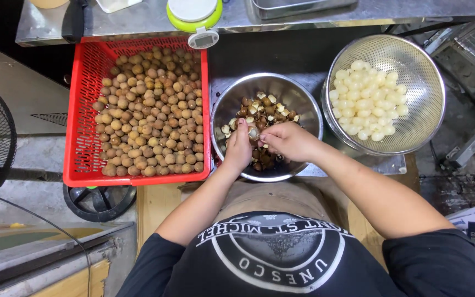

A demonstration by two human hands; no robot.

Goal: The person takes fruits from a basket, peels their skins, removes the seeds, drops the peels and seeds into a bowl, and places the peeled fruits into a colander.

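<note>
Red basket (78,137) w/ brown unpeeled fruits (149,115) at left. Center: steel bowl (303,110) w/ shells (265,110); left hand (239,148) + right hand (292,141) over it, fingers pinching one fruit (253,132) btwn them. Right: colander (419,60) w/ white peeled fruits (366,99).

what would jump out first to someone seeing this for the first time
The bright red basket at left, heaped with small brown round fruit. At right, a metal colander holds peeled white fruit. Between them the left hand and right hand meet over a steel bowl of brown shells.
</note>
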